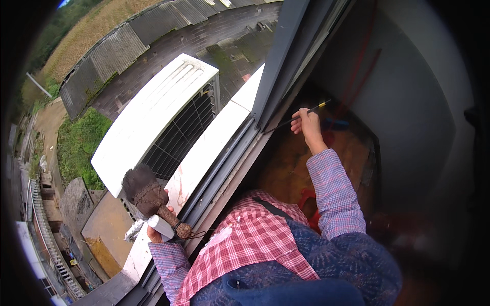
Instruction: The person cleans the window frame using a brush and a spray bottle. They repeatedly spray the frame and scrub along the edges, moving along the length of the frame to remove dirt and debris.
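My right hand (308,124) grips a thin black stick (285,124) with a yellow band near its upper end. The stick's lower tip reaches the sill edge by the foot of the upright window frame (281,65). At the lower left, my left hand (154,235) holds a brown fibre brush (147,195) with dark bristles and a bound handle, together with a white roll-like object (160,227). Both are above the pale outer ledge (187,178). Several left fingers are hidden behind the brush. A grey sliding-window track (220,174) runs between the two hands.
A white air-conditioner outdoor unit (153,122) stands just beyond the ledge. Outside are a corrugated roof (118,49) and ground well below. Indoors, a red plastic object (308,206) stands on the brown floor (291,172), and a grey panel (413,99) is at the right.
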Motion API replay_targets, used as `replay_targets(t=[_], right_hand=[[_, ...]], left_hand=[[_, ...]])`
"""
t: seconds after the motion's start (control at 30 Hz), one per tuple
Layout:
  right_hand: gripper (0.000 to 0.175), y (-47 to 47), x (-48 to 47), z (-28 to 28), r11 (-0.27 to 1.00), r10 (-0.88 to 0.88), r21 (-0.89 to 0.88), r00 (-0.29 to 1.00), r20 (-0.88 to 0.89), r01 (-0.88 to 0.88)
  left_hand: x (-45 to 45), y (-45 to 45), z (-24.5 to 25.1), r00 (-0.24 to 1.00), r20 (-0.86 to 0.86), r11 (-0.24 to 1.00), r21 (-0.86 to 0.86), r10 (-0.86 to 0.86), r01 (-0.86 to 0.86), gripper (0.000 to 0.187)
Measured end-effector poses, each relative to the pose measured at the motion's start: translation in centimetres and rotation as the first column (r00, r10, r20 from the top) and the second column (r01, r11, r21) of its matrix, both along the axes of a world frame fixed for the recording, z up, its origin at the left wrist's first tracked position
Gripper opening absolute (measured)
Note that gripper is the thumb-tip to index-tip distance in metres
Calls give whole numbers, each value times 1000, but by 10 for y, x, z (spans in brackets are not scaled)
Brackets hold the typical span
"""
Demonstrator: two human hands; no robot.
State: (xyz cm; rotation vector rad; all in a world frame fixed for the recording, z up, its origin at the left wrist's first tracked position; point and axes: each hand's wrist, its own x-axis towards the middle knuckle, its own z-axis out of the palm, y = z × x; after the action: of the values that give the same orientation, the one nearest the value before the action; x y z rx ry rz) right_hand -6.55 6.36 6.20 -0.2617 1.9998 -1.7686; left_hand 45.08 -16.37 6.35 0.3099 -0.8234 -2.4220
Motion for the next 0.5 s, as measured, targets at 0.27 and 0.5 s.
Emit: replay_targets(t=[0.27, 0.5], right_hand=[[37, 16, -1, -43, 981, 22, -190, 963, 269, 30], [37, 4, -3, -69, 949, 9, -292, 919, 395, 116]], left_hand=[[-24, 46, 25, 982, -132, 989, 79, 138, -128, 109], [-22, 64, 39, 996, -86, 986, 164, 39, -24, 119]])
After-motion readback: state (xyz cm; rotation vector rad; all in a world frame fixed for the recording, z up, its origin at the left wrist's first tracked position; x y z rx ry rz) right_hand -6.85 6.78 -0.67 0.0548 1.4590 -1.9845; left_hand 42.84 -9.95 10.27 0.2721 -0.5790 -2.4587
